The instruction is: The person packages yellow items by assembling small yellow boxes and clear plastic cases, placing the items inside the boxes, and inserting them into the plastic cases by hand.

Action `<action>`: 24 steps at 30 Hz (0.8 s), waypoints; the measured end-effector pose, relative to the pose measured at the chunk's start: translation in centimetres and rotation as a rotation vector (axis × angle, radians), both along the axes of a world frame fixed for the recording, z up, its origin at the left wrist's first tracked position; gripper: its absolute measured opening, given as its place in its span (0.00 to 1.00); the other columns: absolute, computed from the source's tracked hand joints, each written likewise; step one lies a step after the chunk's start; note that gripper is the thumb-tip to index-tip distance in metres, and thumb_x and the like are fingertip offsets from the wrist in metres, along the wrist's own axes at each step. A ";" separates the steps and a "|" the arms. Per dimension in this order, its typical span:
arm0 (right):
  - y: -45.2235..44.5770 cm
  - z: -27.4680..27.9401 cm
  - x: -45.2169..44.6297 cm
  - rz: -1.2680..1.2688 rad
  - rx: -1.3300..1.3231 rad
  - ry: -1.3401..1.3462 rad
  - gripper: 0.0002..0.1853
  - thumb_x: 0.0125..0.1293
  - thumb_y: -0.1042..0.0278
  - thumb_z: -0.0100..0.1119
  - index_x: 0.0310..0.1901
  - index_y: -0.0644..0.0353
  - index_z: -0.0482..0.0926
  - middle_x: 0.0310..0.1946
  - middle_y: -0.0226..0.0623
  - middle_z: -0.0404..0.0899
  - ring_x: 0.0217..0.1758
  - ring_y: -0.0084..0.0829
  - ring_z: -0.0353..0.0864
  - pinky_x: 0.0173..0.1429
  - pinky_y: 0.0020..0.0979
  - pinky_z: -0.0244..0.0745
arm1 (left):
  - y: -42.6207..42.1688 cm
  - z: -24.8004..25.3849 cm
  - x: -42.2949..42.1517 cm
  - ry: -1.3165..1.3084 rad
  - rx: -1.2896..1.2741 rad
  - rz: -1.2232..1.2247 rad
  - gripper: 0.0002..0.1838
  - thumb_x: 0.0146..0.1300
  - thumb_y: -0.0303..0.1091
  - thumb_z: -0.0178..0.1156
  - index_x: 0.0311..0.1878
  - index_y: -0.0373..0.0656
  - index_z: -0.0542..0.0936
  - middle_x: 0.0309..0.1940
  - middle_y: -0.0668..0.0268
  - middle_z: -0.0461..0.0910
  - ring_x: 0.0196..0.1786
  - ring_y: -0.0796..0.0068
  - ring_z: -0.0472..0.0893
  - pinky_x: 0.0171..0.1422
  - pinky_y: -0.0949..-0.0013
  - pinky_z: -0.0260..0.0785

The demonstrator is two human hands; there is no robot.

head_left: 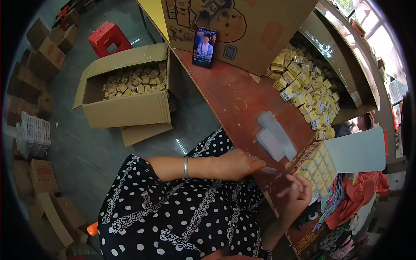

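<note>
My left hand (pixel 236 164), with a silver bangle at the wrist, is closed in a pinch at the table edge. A small translucent plastic piece (pixel 268 170) shows at its fingertips. To its right, my right hand (pixel 297 193) is raised with loosely bent fingers apart, and I see nothing in it. Close by that hand stands a box (pixel 318 167) packed with rows of small yellow-and-white boxes, beside a pale flap (pixel 357 149). A few clear plastic bags (pixel 275 138) lie flat on the red tabletop (pixel 216 91) beyond my hands.
Loose small yellow boxes (pixel 305 89) spill from a carton on its side (pixel 346 65). A phone (pixel 204 47) leans on a large cardboard box (pixel 260 34). Left on the floor are an open carton (pixel 125 112) of small boxes and a red stool (pixel 108 39). Red cloth (pixel 355 195) lies at right.
</note>
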State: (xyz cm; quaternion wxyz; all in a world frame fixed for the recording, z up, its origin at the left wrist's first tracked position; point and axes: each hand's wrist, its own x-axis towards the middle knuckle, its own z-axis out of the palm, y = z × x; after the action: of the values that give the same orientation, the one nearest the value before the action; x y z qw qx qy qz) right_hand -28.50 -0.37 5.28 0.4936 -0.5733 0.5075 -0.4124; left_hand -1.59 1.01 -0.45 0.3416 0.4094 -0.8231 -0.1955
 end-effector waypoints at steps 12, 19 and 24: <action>0.5 -6.0 4.7 -0.053 -0.059 -0.431 0.24 0.70 0.68 0.67 0.60 0.71 0.70 0.44 0.42 0.83 0.46 0.26 0.82 0.57 0.27 0.76 | 0.7 0.8 -1.1 0.805 0.616 -0.252 0.29 0.81 0.45 0.48 0.76 0.36 0.65 0.66 0.52 0.76 0.68 0.65 0.77 0.67 0.63 0.72; 1.0 -5.7 7.1 -0.002 -0.114 -0.431 0.25 0.75 0.61 0.62 0.64 0.69 0.70 0.43 0.37 0.83 0.50 0.25 0.82 0.58 0.27 0.76 | 0.2 -0.3 0.1 1.229 1.036 -0.578 0.48 0.71 0.59 0.60 0.83 0.44 0.51 0.76 0.61 0.62 0.71 0.64 0.72 0.68 0.60 0.71; 0.6 -6.1 7.9 0.106 -0.109 -0.418 0.27 0.76 0.57 0.60 0.67 0.69 0.71 0.46 0.33 0.80 0.45 0.21 0.78 0.52 0.21 0.73 | -0.1 -0.9 0.3 1.327 1.027 -0.548 0.50 0.66 0.49 0.70 0.81 0.41 0.53 0.72 0.57 0.66 0.69 0.59 0.76 0.66 0.63 0.73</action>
State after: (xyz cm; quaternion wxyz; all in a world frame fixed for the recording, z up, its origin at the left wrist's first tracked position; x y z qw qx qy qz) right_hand -20.58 0.18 -0.83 0.5775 -0.5270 0.3402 -0.5224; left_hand -1.31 0.89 -1.33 0.4639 0.1025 -0.3346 -0.8138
